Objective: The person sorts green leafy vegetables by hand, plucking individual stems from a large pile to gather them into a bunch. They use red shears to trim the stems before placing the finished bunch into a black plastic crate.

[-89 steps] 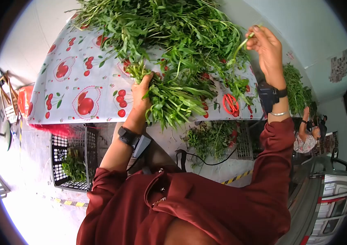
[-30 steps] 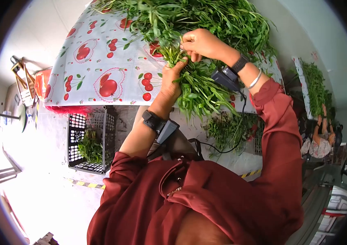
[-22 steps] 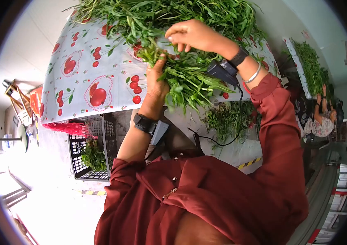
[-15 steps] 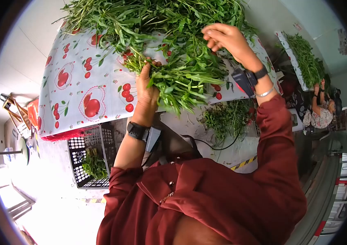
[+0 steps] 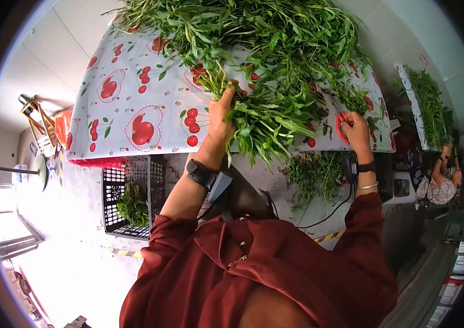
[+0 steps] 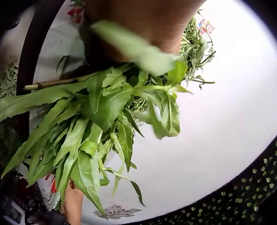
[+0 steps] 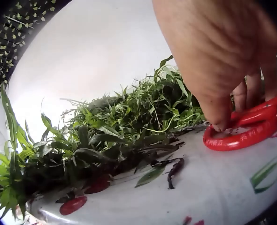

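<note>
My left hand grips a bunch of leafy green stems over the near part of the table. The cut stem ends poke out past the thumb, and the leaves fan out to the right. In the left wrist view the leaves hang below the hand. At the table's right front, my right hand is on the red-handled scissors. The right wrist view shows the thumb at one red handle loop and the fingers behind the handles.
A large heap of greens covers the back of the cherry-print tablecloth. Below stand a black crate with greens and another leafy pile. A black cable runs from the right wrist. Another person is at the far right.
My right hand held a loose stem, came to the bunch, then moved away empty and down right to the scissors. My left hand keeps hold of the bunch throughout.
</note>
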Demonstrator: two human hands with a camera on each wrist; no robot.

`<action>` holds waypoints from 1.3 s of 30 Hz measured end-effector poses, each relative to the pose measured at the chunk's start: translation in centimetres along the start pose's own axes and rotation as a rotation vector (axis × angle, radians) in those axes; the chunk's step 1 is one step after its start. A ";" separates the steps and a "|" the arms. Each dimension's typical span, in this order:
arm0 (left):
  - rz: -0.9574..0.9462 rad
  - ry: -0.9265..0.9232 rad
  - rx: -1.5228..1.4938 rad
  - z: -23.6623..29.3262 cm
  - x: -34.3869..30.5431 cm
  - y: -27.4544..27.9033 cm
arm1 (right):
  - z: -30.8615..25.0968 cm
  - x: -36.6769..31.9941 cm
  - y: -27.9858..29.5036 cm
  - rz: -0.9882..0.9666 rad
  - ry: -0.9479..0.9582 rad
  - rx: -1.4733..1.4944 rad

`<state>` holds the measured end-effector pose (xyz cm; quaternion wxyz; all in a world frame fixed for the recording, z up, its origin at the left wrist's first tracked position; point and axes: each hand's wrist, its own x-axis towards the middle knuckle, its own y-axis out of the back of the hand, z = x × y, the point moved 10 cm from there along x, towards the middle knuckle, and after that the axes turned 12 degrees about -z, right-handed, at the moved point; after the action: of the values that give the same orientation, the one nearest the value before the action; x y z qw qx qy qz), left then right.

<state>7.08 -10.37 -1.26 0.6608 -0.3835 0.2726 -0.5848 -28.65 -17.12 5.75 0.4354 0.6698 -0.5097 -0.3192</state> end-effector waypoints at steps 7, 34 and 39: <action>0.067 0.022 0.133 0.4 -0.6 -0.2 | 0.6 0.2 -0.2 0.016 -0.013 0.016; 0.092 0.006 0.098 0.4 -0.7 0.5 | -16.0 15.6 -5.6 -0.461 0.134 -0.391; 0.089 -0.037 0.075 0.7 -0.6 0.4 | -14.0 15.1 -6.9 -0.458 0.239 -0.218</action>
<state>7.76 -9.65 -1.24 0.7049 -0.3567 0.2552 -0.5575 -9.50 -27.38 5.60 0.4786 0.7497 -0.2525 -0.3810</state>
